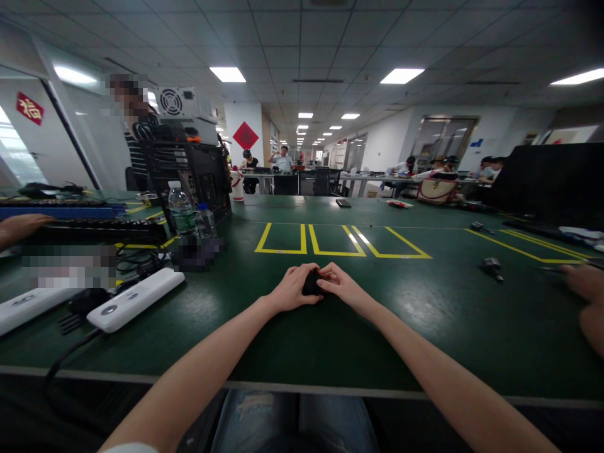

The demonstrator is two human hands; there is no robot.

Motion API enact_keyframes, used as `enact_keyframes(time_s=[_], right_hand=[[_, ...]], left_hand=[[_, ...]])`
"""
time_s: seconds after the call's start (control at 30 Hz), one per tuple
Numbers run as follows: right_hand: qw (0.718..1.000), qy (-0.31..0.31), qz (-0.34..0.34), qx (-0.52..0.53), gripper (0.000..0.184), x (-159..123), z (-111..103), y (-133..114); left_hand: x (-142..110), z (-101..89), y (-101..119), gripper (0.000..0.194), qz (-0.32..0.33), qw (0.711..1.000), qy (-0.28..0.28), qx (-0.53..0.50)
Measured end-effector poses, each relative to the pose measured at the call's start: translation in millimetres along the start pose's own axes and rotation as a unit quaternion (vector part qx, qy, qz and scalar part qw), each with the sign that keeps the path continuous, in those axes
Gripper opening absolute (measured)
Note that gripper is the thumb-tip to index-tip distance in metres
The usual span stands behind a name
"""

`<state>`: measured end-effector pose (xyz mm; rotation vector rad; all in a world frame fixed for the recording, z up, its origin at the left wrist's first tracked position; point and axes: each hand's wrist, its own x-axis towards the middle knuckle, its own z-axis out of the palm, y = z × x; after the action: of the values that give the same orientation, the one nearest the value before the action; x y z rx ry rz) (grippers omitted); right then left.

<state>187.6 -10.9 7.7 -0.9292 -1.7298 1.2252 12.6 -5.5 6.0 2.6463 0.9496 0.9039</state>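
Stretching out in front of you, a wide dark green bench with a pale front edge carried everything within your reach. A broad black monitor stood at its right side. On the left rose an open-framed black computer tower, topped by a silver metal box with a round fan grille. Beyond your hands, three yellow tape outlines were laid side by side on the green surface. Near the far edge, to the right, sat a cream bag with red trim. A long white power strip lay left of your arms, its black cable running over the near edge. Just in front of the tower stood a clear plastic bottle with a green label, and close beside it a smaller clear bottle with a blue cap.

Your left hand and right hand met low over the middle of the bench, left fingers curled around one side, right thumb and fingers pinched narrow at the other. A flat dark phone lay well beyond them, and a small grey metal piece lay well to their right. Between your hands you held a small black object, close to the bench top and mostly covered by your fingers, so its exact shape could not be told.
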Motion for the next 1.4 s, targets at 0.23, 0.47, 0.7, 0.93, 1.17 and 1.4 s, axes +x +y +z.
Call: enact_keyframes(time_s=[0.23, 0.47, 0.7, 0.93, 1.17, 1.4], right_hand=[[0.999, -0.011, 0.039, -0.01, 0.031, -1.6, -3.5, -2.8], [0.999, -0.038, 0.013, 0.018, 0.032, -3.9, -4.6, -2.2], [1.0, -0.004, -0.009, 0.012, 0.027, -0.2, -1.1, 0.1], [0.999, -0.02, 0.028, -0.004, 0.031, -2.0, -5.2, -2.5], [0.999, -0.041, 0.012, 0.01, 0.03, -5.5, -5.1, -5.8], [1.0, -0.008, 0.003, -0.014, 0.028, -3.2, -1.5, -6.6]], left_hand=[[0.3, -0.2, 1.1, 0.061, -0.008, 1.0, -0.002, 0.003], [0.7, 1.9, -0.5, 0.061, -0.004, 1.0, 0.002, 0.007], [1.0, 1.4, -1.1, 0.062, -0.003, 1.0, 0.001, 0.004], [0.6, 0.1, 0.5, 0.061, -0.005, 1.0, -0.003, 0.002], [0.8, -0.7, 1.9, 0.06, -0.011, 1.0, -0.005, 0.001], [0.5, 0.1, 0.5, 0.061, -0.004, 1.0, -0.003, 0.0]])
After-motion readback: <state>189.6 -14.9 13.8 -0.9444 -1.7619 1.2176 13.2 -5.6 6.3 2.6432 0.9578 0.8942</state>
